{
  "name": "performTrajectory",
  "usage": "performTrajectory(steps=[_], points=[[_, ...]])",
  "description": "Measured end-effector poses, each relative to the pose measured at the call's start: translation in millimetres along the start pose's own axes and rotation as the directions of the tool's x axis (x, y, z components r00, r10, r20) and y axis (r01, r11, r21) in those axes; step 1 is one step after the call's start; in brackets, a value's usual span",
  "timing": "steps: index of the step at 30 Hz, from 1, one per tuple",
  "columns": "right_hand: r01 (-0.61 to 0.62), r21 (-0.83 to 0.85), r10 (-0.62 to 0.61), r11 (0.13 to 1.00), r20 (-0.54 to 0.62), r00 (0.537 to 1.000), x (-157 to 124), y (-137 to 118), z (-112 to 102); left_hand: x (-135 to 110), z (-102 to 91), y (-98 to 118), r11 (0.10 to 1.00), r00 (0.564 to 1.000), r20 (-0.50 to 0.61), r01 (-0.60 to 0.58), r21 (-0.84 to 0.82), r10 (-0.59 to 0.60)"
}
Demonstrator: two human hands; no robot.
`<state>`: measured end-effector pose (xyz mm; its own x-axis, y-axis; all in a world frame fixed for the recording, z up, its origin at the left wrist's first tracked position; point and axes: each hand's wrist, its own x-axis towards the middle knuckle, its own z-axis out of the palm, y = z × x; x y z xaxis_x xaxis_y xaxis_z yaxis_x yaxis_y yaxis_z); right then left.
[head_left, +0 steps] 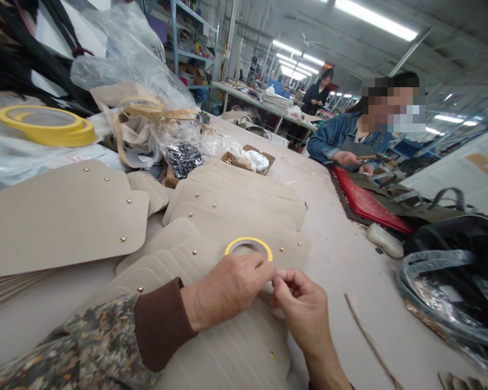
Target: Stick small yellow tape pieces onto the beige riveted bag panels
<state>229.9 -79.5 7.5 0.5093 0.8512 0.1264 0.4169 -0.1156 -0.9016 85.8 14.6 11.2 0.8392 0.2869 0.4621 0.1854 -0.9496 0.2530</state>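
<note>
A roll of yellow tape (pixel 249 241) shows just beyond my left hand (pixel 231 284), whose curled fingers cover its near edge and appear to grip it. My right hand (pixel 301 303) pinches thumb against forefinger, right at my left fingertips. Whatever sits in that pinch is too small to make out. Beneath both hands lie overlapping beige panels (pixel 162 265) with rounded corners and small gold-coloured metal studs. A further fanned pile of beige panels (pixel 236 195) lies just beyond them.
At left are a stack of studded panels (pixel 61 216) and yellow tape rolls (pixel 44 125) on plastic. A small tray (pixel 264 162) lies farther back. On the right are a thin cord (pixel 370 341), a black bag (pixel 459 260) and a red pad (pixel 368 197), where a co-worker (pixel 341 135) handles a tool.
</note>
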Motion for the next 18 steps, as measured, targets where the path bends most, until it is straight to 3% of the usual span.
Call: performTrajectory(steps=[3,6,11,15,18], points=[[-0.294,0.179,0.288,0.939,0.059,0.956,9.0,5.1,-10.2,-0.8,1.3,-0.6,0.999,0.998,-0.044,-0.036,0.009,0.036],[-0.434,0.146,0.409,0.889,0.172,0.896,17.0,16.3,-24.7,-1.7,4.5,-6.9,0.996,0.999,0.012,0.030,0.086,-0.031],[-0.418,0.004,0.404,0.908,0.247,0.881,17.4,29.5,-31.6,-2.0,3.4,-12.2,0.979,0.960,0.238,0.113,0.167,-0.151],[-0.361,-0.120,0.379,0.925,0.219,0.899,14.1,32.7,-25.7,-1.3,0.5,-8.6,0.981,0.941,0.293,0.131,0.144,-0.169],[-0.246,-0.263,0.305,0.933,0.215,0.928,13.5,30.8,-21.9,-0.5,0.6,-7.2,0.982,0.936,0.311,0.129,0.138,-0.167]])
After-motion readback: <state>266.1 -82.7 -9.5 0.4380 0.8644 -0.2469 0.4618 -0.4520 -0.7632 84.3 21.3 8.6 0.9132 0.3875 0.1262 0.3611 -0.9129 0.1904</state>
